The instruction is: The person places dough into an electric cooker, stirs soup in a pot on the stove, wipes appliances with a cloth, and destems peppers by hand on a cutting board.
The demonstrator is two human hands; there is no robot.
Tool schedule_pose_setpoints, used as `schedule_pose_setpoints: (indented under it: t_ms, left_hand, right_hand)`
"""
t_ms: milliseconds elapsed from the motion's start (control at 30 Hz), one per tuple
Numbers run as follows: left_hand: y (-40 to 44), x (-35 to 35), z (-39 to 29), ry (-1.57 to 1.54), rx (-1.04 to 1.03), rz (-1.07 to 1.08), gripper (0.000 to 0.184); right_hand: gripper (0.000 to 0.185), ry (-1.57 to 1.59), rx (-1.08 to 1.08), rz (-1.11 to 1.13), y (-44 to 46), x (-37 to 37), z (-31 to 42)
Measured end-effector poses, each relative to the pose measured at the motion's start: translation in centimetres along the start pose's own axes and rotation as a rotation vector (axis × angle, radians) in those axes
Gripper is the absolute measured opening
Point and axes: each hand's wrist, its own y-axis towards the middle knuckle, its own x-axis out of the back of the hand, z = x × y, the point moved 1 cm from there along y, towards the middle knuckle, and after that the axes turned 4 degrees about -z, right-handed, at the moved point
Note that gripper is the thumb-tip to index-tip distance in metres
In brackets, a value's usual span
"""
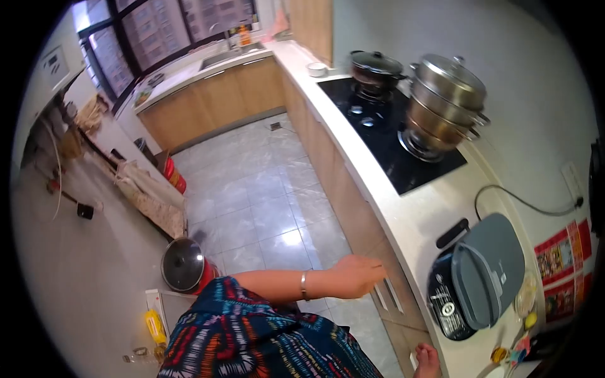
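Note:
My left hand (358,276), with a silver bracelet (304,285) at the wrist, is stretched across in front of me. Its fingers are curled closed, and whatever they may hold is too small to make out. It hovers near the light wood cabinet front (343,205), just above a cabinet handle (392,296). Low at the frame's bottom, my right hand (427,360) shows only in part, beside the counter edge. Its visible fingers are bent together, and what lies in them is hidden. A dark appliance with a grey lid (476,286) stands on the counter nearby.
A stacked steel steamer (446,101) and a dark lidded pot (376,69) sit on the black gas hob (406,179). On the left, a glass-lidded pot (183,264) stands near a yellow bottle (154,326). The sink (220,58) is below the far window. Grey tiles (261,201) cover the floor.

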Motion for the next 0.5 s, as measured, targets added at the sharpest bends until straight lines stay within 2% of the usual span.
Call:
schedule_pose_setpoints:
  t_ms: [133, 267, 333, 367, 500]
  left_hand:
    - [-7.2, 3.7, 5.7, 0.051, 0.296, -0.126, 0.008]
    - [-14.4, 8.1, 12.7, 0.16, 0.424, -0.182, 0.006]
    - [-17.8, 10.1, 15.7, 0.2, 0.52, -0.296, 0.006]
    - [-19.5, 11.6, 16.9, 0.197, 0.544, -0.356, 0.007]
    - [-24.8, 15.7, 20.7, 0.253, 0.74, -0.396, 0.011]
  right_hand:
    - [0.026, -0.161, 0.188, 0.239, 3.3, -6.8, 5.4]
    - [0.026, -0.153, 0.295, 0.36, 4.7, -15.6, 10.8]
    - [0.026, -0.202, 0.448, 0.413, 4.9, -20.9, 13.3]
    - [0.015, 0.074, 0.343, 0.45, 5.1, -24.5, 14.1]
    - [0.014, 0.027, 0.457, 0.619, 4.7, -33.0, 19.1]
